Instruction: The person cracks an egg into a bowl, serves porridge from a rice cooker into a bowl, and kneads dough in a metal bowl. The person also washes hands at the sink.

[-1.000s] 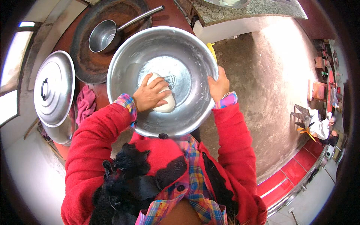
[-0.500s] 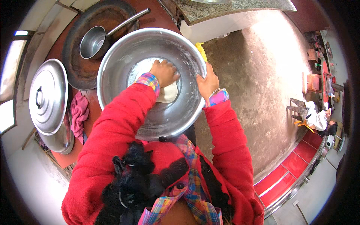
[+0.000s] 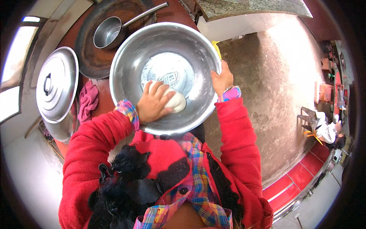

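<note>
A wide metal basin (image 3: pixel 127 57) is tilted toward me, in front of my chest. Against its near inner wall lies a rounded lump of white dough (image 3: pixel 178 102). My left hand (image 3: pixel 152 104) rests on the dough's left part, fingers spread and stretched over it; the palm side is hidden. At the basin's right rim, my right hand (image 3: pixel 222 81) has its thumb inside and its fingers wrapped over the edge. White smears mark the basin's bottom and walls.
Behind the basin a metal ladle (image 3: pixel 108 33) lies in a large dark, rusty pan (image 3: pixel 85 57). On the left are a domed metal lid (image 3: pixel 61 82) and a pink cloth (image 3: pixel 88 101). A granite counter (image 3: pixel 251 9) stands at the back; a yellow thing (image 3: pixel 216 49) shows behind the rim.
My left hand has drawn back toward me and left with the dough, its fist opening into spread fingers. The basin's bottom is now uncovered. My right hand keeps its hold on the rim.
</note>
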Motion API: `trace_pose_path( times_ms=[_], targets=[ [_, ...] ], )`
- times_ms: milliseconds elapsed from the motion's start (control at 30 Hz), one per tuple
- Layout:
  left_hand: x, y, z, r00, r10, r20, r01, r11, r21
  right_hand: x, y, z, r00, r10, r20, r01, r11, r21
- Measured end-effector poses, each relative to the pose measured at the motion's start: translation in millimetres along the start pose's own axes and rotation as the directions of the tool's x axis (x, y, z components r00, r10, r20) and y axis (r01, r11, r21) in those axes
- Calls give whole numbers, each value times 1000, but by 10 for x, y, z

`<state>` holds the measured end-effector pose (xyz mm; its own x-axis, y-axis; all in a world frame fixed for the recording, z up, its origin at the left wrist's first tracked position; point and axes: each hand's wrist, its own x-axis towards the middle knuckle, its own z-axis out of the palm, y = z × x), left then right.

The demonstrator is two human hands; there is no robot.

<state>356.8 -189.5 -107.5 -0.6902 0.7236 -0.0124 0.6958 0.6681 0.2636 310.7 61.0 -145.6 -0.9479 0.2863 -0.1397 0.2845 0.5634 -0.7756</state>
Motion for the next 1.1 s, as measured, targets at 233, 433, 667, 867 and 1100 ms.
trace_pose_path(
  times_ms=[233,433,667,867,1100],
  targets=[
    [490,-159,340,995,70,-72,-70,998,-1,-66,-52,-35,998,14,61,-17,999,48],
    [1000,-282,474,996,-58,61,60,998,-29,-54,18,-43,996,-12,92,10,999,32],
    [1161,-277,314,990,-130,60,138,975,-173,-17,21,3,998,-45,-35,47,997,56],
    [383,-93,-31,996,-84,10,84,994,-64,-20,45,49,998,3,-57,4,991,130],
    [269,-276,221,987,146,-59,-146,989,5,-62,-17,28,999,36,-30,-30,982,184]
  ],
)
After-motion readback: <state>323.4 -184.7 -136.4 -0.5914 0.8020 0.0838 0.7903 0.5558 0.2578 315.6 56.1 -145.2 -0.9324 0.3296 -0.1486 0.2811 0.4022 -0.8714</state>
